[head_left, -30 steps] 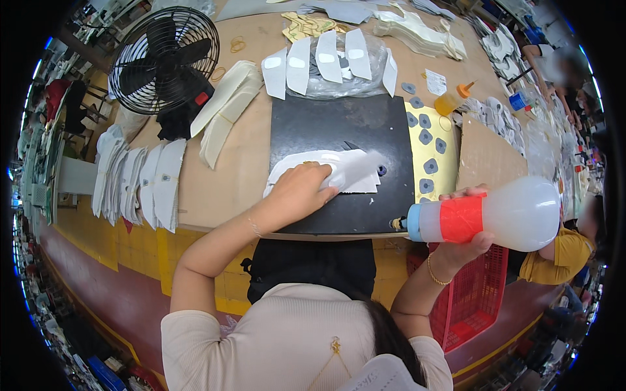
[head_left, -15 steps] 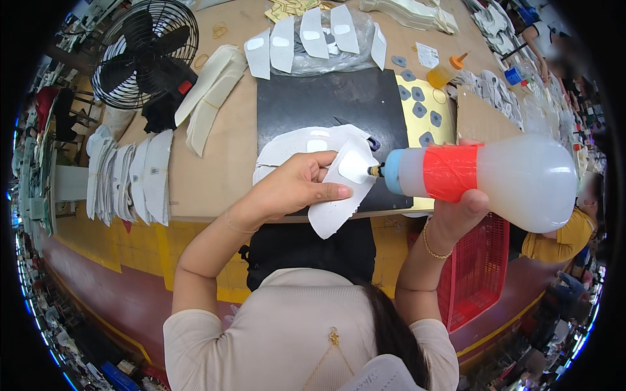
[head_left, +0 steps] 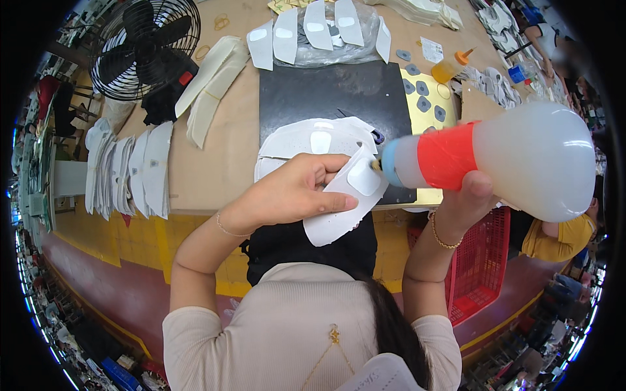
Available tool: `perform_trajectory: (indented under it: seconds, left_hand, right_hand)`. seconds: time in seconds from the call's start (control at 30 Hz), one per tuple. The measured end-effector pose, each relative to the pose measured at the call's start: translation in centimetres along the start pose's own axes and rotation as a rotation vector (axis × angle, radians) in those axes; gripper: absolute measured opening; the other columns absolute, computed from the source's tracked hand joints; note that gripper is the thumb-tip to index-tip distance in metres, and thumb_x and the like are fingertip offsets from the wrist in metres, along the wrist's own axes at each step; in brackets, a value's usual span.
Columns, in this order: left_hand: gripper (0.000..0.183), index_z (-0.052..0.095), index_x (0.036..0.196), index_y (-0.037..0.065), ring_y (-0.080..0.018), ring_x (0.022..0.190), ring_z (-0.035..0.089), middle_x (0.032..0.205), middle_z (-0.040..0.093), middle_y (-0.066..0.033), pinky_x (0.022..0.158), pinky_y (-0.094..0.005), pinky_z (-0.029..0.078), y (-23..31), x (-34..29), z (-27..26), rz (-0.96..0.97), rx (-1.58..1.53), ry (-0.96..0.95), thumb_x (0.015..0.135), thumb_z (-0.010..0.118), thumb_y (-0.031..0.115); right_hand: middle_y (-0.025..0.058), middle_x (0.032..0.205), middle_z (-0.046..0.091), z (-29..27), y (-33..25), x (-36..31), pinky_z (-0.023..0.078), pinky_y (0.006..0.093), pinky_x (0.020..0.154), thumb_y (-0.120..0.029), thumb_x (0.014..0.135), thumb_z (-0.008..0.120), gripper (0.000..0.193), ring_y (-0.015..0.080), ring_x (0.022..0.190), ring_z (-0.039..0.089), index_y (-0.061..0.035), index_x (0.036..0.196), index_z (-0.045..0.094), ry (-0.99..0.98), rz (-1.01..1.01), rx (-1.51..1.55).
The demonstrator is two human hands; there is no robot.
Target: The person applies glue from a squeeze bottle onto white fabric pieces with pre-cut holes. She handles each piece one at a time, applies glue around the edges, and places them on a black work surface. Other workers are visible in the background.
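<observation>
Head view, note on the latest change: one second earlier our left grip (head_left: 297, 192) lay over the white pieces (head_left: 283, 143) on the black mat (head_left: 326, 91); now it held a single white piece (head_left: 332, 221) up, thumb against fingers, pinching its left edge. That piece stood tilted just off the near edge of the mat, at 6 o'clock from the others, its glossy patch (head_left: 363, 180) facing up.

Our right grip (head_left: 475, 195), wrapped round the red band of the squeeze bottle (head_left: 528, 163), had brought the nozzle (head_left: 376, 165) in from 3 o'clock. The tip met or nearly met the patch's upper right edge; we could not tell which. Since the half-second mark, the bottle's base had risen. We judged piece and bottle to be in working position together.

Surroundings, from mid-view: fan (head_left: 145, 49) between 10 and 11 o'clock on the desk (head_left: 208, 176); banded stacks (head_left: 155, 169) at 9; plastic bag (head_left: 365, 49) bearing more white pieces at 12; yellow sheet (head_left: 422, 120) with grey pads (head_left: 423, 104) between 1 and 2; red basket (head_left: 499, 257) at 4. The bottle and right grip hid the sheet's near end, the chief obstruction we noted.
</observation>
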State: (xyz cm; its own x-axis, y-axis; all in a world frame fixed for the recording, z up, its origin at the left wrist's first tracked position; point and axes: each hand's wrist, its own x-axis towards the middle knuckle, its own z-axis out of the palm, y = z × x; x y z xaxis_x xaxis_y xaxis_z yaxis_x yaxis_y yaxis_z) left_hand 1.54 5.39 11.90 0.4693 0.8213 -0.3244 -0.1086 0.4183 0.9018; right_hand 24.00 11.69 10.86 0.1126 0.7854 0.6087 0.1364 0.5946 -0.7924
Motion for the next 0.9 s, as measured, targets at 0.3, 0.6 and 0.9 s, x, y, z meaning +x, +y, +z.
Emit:
perform_trajectory:
  seconds: [0.3,0.6,0.9]
  left_hand:
    - [0.039,0.051,0.122,-0.004,-0.0050,0.081,0.060,0.098,0.064,-0.0037,0.071,-0.0200,0.048,0.0,0.3,-0.1,-0.003,-0.073,-0.055,0.085,0.061,0.005]
    - [0.046,0.045,0.129,-0.002,-0.0071,0.083,0.062,0.099,0.065,-0.0052,0.070,-0.0203,0.050,0.1,0.3,0.3,-0.053,-0.241,-0.079,0.085,0.058,0.000]
    - [0.045,0.045,0.129,-0.002,-0.0082,0.081,0.064,0.100,0.066,-0.0067,0.064,-0.0183,0.052,0.8,0.2,0.1,-0.114,-0.336,-0.041,0.085,0.057,0.000]
  right_hand:
    - [0.0142,0.099,0.063,1.2,-0.9,0.3,0.055,0.0401,0.076,-0.056,0.072,0.070,0.070,0.0272,0.085,0.064,0.0034,0.107,0.055,-0.076,-0.083,-0.080]
    - [0.0138,0.098,0.063,1.0,-0.6,0.5,0.055,0.0396,0.075,-0.056,0.073,0.069,0.070,0.0263,0.085,0.064,0.0032,0.108,0.055,-0.090,-0.128,-0.108]
    - [0.0134,0.098,0.063,0.6,-0.7,0.5,0.056,0.0392,0.073,-0.056,0.075,0.067,0.069,0.0255,0.084,0.065,0.0030,0.108,0.054,-0.104,-0.150,-0.143]
